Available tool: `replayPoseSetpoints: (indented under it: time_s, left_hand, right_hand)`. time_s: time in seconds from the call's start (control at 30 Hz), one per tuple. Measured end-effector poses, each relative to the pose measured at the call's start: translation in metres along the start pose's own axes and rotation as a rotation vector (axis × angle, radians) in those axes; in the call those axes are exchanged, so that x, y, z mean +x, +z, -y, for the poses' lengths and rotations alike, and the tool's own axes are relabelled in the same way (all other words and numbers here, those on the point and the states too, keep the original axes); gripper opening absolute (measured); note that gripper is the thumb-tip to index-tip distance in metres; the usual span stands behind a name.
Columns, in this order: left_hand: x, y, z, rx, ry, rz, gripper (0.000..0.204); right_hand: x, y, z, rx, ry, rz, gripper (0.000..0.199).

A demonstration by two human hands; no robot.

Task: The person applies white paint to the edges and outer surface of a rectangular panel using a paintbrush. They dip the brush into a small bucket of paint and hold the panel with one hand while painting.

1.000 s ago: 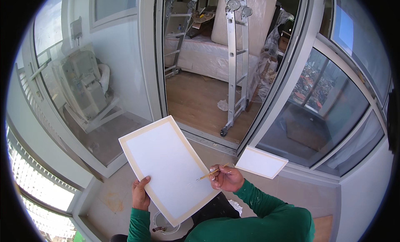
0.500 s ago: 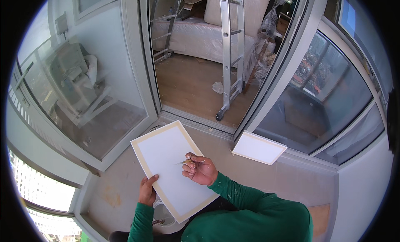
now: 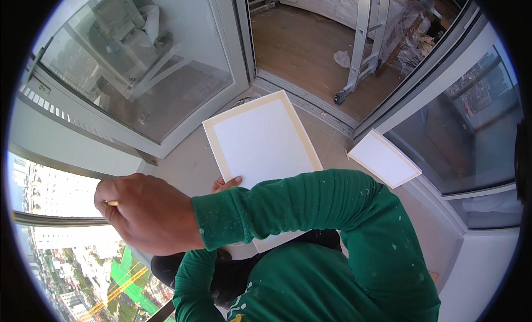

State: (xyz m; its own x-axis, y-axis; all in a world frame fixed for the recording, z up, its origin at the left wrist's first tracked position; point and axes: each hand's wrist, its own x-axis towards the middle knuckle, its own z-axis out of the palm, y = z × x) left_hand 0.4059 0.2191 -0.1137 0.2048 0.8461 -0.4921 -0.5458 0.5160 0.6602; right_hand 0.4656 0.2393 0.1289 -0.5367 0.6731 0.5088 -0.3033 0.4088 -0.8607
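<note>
A white panel (image 3: 260, 136) with a cream border lies tilted over my lap, its lower part hidden behind my right sleeve. My left hand (image 3: 226, 183) grips the panel's left edge, the thumb on its face; the other fingers are mostly hidden. Reaching across my body to the far left, my right hand (image 3: 147, 211) is closed in front of the railing. Between its fingers shows the yellowish end of a small thin tool (image 3: 112, 203); the rest of that tool is covered by the hand.
A second white panel (image 3: 385, 157) leans by the glass on the right. An aluminium ladder (image 3: 363, 45) stands inside the doorway, near a plastic-wrapped mattress (image 3: 318, 3). The open glass door (image 3: 149, 72) is at left. Beyond the railing (image 3: 61, 219) lies a city far below.
My right hand has swung from above the panel to the far left with the thin tool, its forearm now crossing the panel. The view has shifted, with the doorway now higher and further right.
</note>
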Motion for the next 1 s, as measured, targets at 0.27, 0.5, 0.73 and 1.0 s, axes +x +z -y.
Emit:
replayPoseSetpoints:
  time_s: [0.27,0.5,0.73,1.0]
  left_hand:
    - [0.0,0.01,-0.013,0.133,0.018,-0.004,0.03]
    - [-0.003,-0.006,-0.013,0.157,0.03,0.057,0.034]
    - [0.002,-0.017,-0.003,0.083,0.057,0.069,0.031]
    - [0.007,-0.032,-0.006,0.192,0.067,0.011,0.035]
  right_hand:
    - [-0.005,0.086,0.1,-0.268,0.086,0.584,0.022]
    - [-0.026,0.081,0.089,-0.211,0.13,0.647,0.021]
    - [-0.022,0.009,0.053,-0.321,0.244,0.521,0.02]
    - [-0.109,-0.225,-0.033,-0.384,0.168,-0.281,0.034]
